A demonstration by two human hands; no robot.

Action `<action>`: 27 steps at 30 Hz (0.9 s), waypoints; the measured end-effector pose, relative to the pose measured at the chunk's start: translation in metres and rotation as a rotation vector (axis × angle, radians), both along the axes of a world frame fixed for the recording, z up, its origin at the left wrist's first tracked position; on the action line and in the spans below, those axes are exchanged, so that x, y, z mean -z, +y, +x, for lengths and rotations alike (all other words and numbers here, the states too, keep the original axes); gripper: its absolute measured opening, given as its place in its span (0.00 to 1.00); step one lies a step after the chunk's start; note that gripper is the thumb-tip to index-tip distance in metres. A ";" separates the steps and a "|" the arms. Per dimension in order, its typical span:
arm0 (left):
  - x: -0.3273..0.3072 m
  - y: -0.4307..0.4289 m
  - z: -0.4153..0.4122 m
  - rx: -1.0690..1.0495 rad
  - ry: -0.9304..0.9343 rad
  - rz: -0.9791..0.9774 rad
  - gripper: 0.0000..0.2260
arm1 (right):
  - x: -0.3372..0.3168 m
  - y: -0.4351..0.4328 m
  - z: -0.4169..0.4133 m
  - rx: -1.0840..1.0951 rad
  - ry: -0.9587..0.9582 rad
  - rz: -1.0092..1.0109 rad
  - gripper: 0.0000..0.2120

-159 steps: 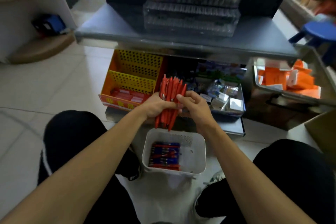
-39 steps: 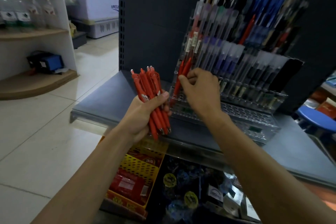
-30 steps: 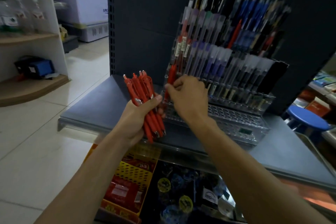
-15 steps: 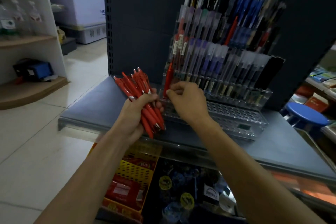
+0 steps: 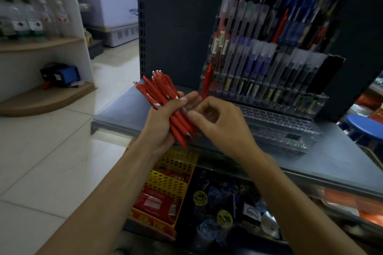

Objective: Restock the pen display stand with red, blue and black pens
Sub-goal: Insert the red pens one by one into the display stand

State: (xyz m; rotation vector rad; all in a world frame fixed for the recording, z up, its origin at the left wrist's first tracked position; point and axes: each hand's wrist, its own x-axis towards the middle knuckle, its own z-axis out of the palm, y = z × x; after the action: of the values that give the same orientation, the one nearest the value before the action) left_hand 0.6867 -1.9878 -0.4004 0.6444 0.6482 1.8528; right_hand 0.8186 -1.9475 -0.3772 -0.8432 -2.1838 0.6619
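Observation:
My left hand grips a bundle of red pens, tips pointing down and right, in front of the shelf. My right hand is beside the bundle with its fingers curled, fingertips touching the pens near the lower end; whether it pinches one I cannot tell. A clear tiered pen display stand stands on the grey shelf, filled with red, blue and black pens. A single red pen stands upright in the stand's front left slot.
The grey metal shelf carries the stand against a dark back panel. Below it sit a yellow perforated box and packaged goods. A blue stool is at the right. Tiled floor and a white shelf unit lie to the left.
My right hand has left the red pen standing in the stand's front left slot and moved back down to the bundle in my left hand. The bundle stays roughly in place.

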 end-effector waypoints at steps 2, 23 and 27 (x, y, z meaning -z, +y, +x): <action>0.001 0.001 -0.003 0.001 -0.021 -0.001 0.05 | 0.005 -0.002 -0.002 -0.056 -0.047 -0.053 0.06; 0.007 0.007 -0.012 -0.024 0.013 -0.004 0.08 | 0.006 0.014 -0.006 -0.107 -0.147 -0.126 0.03; 0.010 0.011 -0.010 -0.105 0.110 -0.089 0.13 | 0.006 0.019 -0.004 -0.022 -0.162 -0.089 0.04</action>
State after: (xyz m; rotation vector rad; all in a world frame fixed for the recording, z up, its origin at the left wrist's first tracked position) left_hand 0.6765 -1.9768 -0.4103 0.6685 0.8464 1.8830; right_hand 0.8147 -1.9285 -0.3829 -0.9492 -2.3255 0.7285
